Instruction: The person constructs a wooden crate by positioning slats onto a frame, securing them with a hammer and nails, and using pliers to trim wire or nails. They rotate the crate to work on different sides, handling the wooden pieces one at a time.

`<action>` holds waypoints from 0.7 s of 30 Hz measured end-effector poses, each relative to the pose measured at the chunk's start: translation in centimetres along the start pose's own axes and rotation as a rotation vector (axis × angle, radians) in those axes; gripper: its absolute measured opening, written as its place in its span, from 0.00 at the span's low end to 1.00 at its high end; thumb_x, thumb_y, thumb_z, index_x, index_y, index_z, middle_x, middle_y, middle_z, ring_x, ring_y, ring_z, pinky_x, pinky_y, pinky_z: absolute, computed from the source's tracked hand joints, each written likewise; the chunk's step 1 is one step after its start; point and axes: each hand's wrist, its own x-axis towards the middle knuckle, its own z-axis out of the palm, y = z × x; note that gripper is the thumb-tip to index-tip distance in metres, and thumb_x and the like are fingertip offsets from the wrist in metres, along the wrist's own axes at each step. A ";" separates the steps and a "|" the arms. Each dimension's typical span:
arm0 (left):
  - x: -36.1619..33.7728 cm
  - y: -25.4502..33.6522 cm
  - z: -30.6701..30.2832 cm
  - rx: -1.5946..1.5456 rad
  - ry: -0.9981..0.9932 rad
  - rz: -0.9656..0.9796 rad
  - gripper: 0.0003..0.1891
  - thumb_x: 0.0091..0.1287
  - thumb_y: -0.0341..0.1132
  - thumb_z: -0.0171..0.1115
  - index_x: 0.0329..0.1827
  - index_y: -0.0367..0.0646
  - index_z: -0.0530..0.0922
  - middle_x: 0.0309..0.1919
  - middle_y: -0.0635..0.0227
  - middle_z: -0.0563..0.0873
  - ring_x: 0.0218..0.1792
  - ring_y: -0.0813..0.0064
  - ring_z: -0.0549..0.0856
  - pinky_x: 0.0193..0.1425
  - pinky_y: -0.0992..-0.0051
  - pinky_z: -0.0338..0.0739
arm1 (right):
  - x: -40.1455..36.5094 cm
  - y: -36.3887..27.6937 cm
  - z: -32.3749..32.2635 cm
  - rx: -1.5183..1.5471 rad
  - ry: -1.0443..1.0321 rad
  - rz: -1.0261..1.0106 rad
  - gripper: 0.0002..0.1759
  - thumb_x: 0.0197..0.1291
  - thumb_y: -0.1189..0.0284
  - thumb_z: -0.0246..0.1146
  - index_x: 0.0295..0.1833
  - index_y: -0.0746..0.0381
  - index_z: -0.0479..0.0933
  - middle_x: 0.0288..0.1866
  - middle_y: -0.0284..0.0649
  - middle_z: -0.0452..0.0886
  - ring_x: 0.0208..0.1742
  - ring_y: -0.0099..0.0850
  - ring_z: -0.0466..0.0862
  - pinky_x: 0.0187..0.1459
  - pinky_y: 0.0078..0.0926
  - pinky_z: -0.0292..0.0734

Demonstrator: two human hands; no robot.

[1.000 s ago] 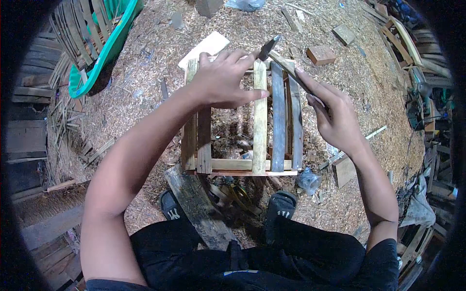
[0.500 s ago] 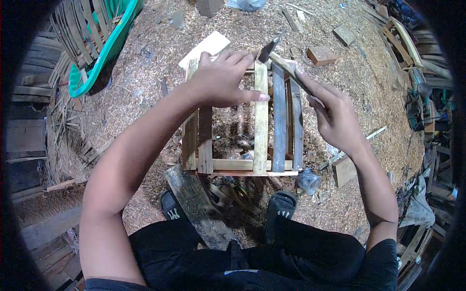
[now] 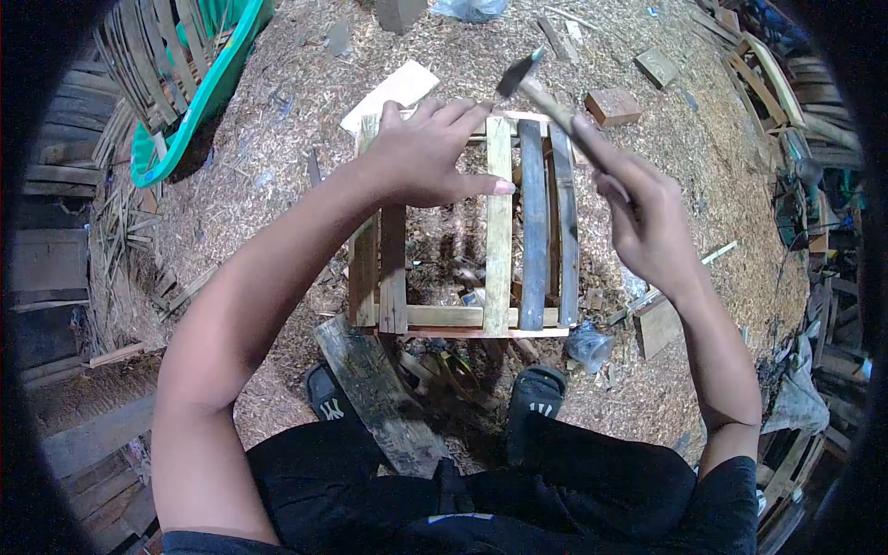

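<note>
Hammer (image 3: 518, 76) lifted away from crate (image 3: 498, 245) toward one o'clock, likely between blows; right hand (image 3: 652, 213) gripped handle (image 3: 553, 108); left hand (image 3: 421, 157) spread wide, eleven o'clock.

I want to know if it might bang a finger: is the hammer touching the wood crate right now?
No, the hammer is up off the crate.

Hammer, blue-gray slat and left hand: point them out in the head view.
Hammer (image 3: 552, 106): head view, on its wooden handle.
Blue-gray slat (image 3: 534, 222): head view, about midway along its face.
Left hand (image 3: 418, 162): head view, on its back.
</note>
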 end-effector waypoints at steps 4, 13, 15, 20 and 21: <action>0.0 -0.2 0.8 -0.022 0.071 0.007 0.60 0.59 0.80 0.62 0.85 0.45 0.61 0.82 0.55 0.67 0.82 0.53 0.66 0.80 0.34 0.52 | 0.0 0.5 0.6 0.174 0.316 -0.196 0.42 0.62 0.91 0.57 0.81 0.51 0.72 0.39 0.48 0.84 0.34 0.35 0.81 0.36 0.37 0.77; 0.1 -0.6 1.1 -0.024 0.054 0.019 0.60 0.60 0.81 0.62 0.86 0.46 0.61 0.82 0.55 0.67 0.82 0.53 0.66 0.80 0.36 0.52 | -0.1 -0.1 -0.2 0.051 0.149 -0.092 0.40 0.62 0.92 0.59 0.79 0.55 0.73 0.44 0.51 0.86 0.41 0.41 0.88 0.45 0.40 0.84; 0.1 -0.6 1.5 -0.009 0.093 0.025 0.60 0.60 0.81 0.61 0.86 0.46 0.62 0.82 0.54 0.67 0.82 0.53 0.66 0.80 0.36 0.53 | -0.1 -0.8 -0.6 0.199 0.397 -0.205 0.40 0.62 0.92 0.59 0.79 0.56 0.73 0.47 0.51 0.87 0.42 0.40 0.89 0.48 0.38 0.86; 0.2 -0.1 -0.3 -0.011 -0.017 0.006 0.60 0.60 0.80 0.62 0.87 0.47 0.59 0.83 0.55 0.66 0.83 0.54 0.65 0.81 0.36 0.53 | -0.7 -0.1 1.1 -0.027 0.027 -0.027 0.41 0.61 0.92 0.58 0.80 0.53 0.73 0.45 0.51 0.88 0.41 0.38 0.88 0.46 0.35 0.87; 0.2 0.0 -0.6 -0.020 -0.054 0.000 0.60 0.60 0.80 0.62 0.87 0.48 0.59 0.83 0.55 0.66 0.83 0.54 0.65 0.82 0.36 0.52 | -0.5 0.2 0.9 -0.027 0.030 -0.027 0.41 0.61 0.92 0.58 0.80 0.53 0.73 0.45 0.51 0.88 0.41 0.38 0.88 0.46 0.35 0.87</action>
